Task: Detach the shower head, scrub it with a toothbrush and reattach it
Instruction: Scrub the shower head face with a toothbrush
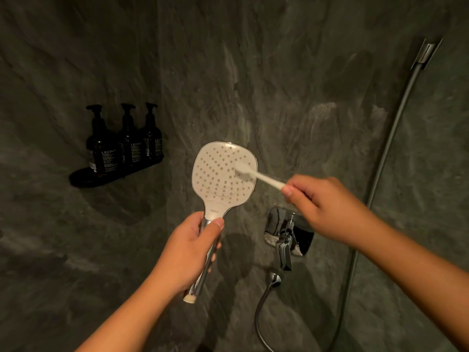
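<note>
While the right hand (327, 207) pinches the tail of the toothbrush (258, 175) between thumb and curled fingers, the brush runs up and to the left from those fingers, and its bristle end lies on the right part of the spray face. The left hand (189, 252) is wrapped round the chrome handle of the shower head (223, 176), thumb across the front just under the button. Its long axis stands nearly upright, leaning slightly right at the top, with the face turned toward the camera. The handle's lower end is bare; no hose is attached.

Judgement: scrubbing is in progress; the untouched left and lower nozzles lie farther left of the brush hand, so the stroke must travel leftward across the face.

Behind, the dark stone wall (253, 72) carries a mixer tap (286, 237), with the loose hose (264, 313) below it, the holder (426, 55) at upper right, and three pump bottles (127, 146) on a shelf (83, 180) to the left.
</note>
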`<state>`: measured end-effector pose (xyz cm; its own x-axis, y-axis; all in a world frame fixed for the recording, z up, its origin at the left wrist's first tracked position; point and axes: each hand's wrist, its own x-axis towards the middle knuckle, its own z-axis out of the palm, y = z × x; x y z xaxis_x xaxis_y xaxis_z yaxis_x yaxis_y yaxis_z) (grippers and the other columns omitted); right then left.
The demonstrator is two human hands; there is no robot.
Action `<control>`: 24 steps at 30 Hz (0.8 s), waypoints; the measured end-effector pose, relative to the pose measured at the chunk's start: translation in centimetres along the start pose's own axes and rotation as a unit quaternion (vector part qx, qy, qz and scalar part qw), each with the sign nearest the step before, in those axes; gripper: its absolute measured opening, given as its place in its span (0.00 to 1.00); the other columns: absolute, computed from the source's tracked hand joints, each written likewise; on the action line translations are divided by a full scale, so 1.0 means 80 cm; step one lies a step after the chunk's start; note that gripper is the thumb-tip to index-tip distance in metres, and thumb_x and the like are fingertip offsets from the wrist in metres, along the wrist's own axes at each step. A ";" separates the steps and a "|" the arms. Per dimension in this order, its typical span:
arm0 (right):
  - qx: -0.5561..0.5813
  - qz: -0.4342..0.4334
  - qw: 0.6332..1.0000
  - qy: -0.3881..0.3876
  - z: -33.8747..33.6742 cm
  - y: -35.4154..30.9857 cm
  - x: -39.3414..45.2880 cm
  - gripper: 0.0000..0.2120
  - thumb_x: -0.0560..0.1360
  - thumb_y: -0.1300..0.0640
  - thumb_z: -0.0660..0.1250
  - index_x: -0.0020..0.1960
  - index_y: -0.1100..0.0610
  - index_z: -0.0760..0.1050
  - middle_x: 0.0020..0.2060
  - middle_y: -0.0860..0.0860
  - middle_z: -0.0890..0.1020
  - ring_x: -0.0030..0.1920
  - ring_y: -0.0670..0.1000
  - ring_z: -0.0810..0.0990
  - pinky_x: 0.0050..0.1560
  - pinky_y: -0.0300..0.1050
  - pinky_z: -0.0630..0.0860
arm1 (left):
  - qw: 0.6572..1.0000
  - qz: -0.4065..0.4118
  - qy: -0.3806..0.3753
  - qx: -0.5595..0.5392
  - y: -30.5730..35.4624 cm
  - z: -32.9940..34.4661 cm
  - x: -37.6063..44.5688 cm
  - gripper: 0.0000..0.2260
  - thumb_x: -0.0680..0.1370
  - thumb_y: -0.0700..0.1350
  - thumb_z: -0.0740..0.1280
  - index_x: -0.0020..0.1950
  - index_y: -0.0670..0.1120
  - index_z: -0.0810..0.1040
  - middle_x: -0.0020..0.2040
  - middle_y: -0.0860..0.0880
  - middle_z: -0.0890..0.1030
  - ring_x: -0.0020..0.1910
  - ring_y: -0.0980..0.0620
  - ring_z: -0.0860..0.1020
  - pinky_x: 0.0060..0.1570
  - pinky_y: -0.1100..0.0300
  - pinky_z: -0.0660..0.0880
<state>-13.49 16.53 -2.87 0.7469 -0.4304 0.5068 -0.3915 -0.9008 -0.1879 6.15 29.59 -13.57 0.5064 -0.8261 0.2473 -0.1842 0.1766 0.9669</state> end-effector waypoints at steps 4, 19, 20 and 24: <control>0.019 -0.004 0.999 -0.036 0.007 -0.004 -0.009 0.14 0.77 0.45 0.57 0.39 0.51 0.73 0.23 0.47 0.72 0.29 0.48 0.73 0.31 0.46 0.69 | 1.000 0.002 -0.001 0.000 -0.001 -0.002 0.001 0.14 0.71 0.61 0.64 0.39 0.51 0.75 0.30 0.50 0.79 0.26 0.52 0.75 0.25 0.56 0.72; -0.002 -0.009 1.000 0.003 -0.013 0.011 -0.009 0.12 0.77 0.45 0.57 0.38 0.48 0.73 0.23 0.46 0.72 0.26 0.47 0.73 0.31 0.46 0.69 | 1.000 -0.004 -0.011 -0.017 -0.002 -0.004 -0.002 0.14 0.73 0.59 0.64 0.39 0.48 0.73 0.30 0.49 0.78 0.26 0.50 0.74 0.25 0.56 0.72; -0.003 -0.009 1.000 0.023 -0.017 0.013 -0.004 0.12 0.77 0.46 0.58 0.39 0.49 0.73 0.24 0.46 0.72 0.27 0.46 0.73 0.31 0.46 0.69 | 1.000 -0.003 -0.012 -0.019 -0.001 -0.004 -0.002 0.14 0.73 0.59 0.65 0.39 0.48 0.73 0.30 0.49 0.78 0.26 0.51 0.74 0.24 0.57 0.72; 0.003 -0.017 1.000 0.013 -0.007 0.012 -0.012 0.10 0.78 0.50 0.61 0.39 0.50 0.73 0.23 0.45 0.71 0.26 0.47 0.72 0.31 0.44 0.66 | 1.000 -0.007 -0.013 -0.020 0.000 -0.004 -0.003 0.15 0.72 0.60 0.65 0.40 0.48 0.74 0.31 0.49 0.78 0.26 0.51 0.74 0.25 0.57 0.72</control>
<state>-14.90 16.13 -3.03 0.7454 -0.3987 0.5342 -0.3640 -0.9148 -0.1749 6.24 29.97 -13.59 0.4857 -0.8426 0.2325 -0.1437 0.1853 0.9721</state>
